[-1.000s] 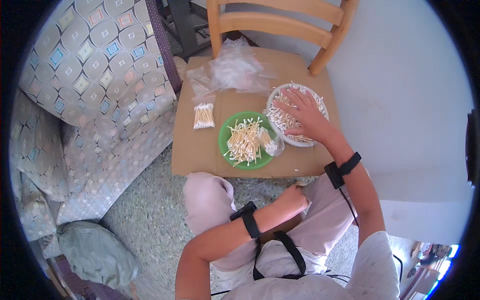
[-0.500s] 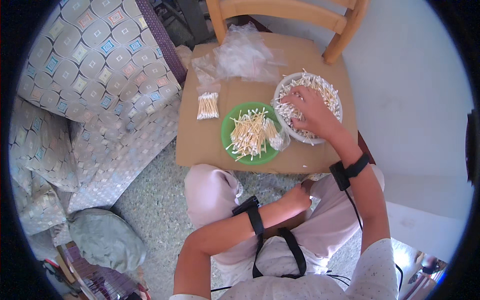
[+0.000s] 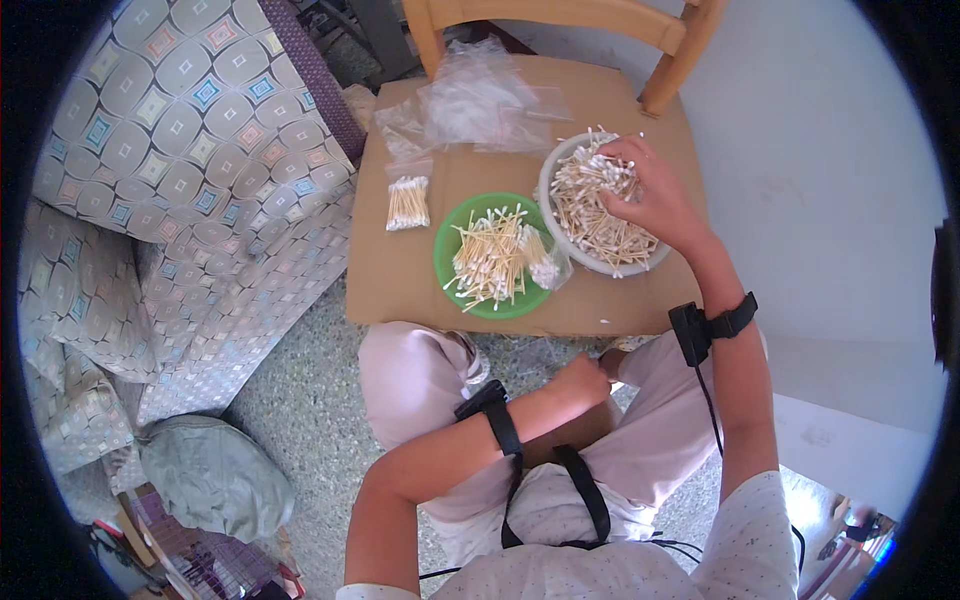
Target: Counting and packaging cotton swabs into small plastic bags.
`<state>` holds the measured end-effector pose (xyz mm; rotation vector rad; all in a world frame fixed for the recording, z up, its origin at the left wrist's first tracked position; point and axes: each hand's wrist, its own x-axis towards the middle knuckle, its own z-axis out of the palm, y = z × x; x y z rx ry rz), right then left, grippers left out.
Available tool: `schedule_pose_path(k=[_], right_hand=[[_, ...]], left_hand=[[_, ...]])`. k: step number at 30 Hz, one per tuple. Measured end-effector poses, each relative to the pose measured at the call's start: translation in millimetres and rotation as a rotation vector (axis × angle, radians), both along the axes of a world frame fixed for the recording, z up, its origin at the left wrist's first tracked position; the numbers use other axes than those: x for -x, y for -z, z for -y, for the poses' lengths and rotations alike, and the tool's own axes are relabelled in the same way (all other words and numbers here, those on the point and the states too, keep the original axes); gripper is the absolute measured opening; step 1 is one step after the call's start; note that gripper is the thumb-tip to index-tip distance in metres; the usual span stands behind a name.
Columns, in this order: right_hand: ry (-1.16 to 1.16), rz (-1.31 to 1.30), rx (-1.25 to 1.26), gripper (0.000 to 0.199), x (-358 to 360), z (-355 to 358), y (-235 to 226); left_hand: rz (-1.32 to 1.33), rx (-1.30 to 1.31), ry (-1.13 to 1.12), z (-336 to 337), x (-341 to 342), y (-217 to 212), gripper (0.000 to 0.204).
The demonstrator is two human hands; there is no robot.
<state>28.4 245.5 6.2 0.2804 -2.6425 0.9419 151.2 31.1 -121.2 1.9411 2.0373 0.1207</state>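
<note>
A white bowl [image 3: 546, 205] heaped with loose cotton swabs [image 3: 598, 225] stands at the right of the cardboard-covered chair seat. My right hand [image 3: 648, 188] is over its far right part, thumb and fingers curled around a bunch of swabs. Touching that bowl on the left is a green bowl [image 3: 442, 262] with more cotton swabs [image 3: 487, 258]; a clear bag partly filled with swabs [image 3: 545, 265] leans on its right rim. My left hand [image 3: 580, 385] rests low by my crossed legs, its fingers curled and mostly hidden, so what they hold does not show.
A filled small bag of swabs [image 3: 408, 204] lies at the seat's left. Behind it are piled clear plastic bags [image 3: 480, 105]. The wooden chair back [image 3: 560, 22] rises at the far side, with a white wall [image 3: 800, 190] to the right and a patterned sofa [image 3: 190, 110] to the left.
My right hand has shifted right and lifted a little within the white bowl, its fingers drawing together around swabs. My left hand stays by my legs. The whole view has shifted slightly.
</note>
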Motion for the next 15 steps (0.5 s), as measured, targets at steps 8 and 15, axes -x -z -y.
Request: schedule_pose_path(k=[8, 15], right_hand=[[0.028, 0.010, -0.315, 0.048, -6.0, -6.7, 20.3], [0.013, 0.096, -0.394, 0.054, -4.0, 7.0, 31.9]], left_hand=[[0.001, 0.067, -0.003, -5.9, -3.6, 3.8, 0.014], [0.082, 0.084, -0.071, -14.6, 13.5, 8.4, 0.016]])
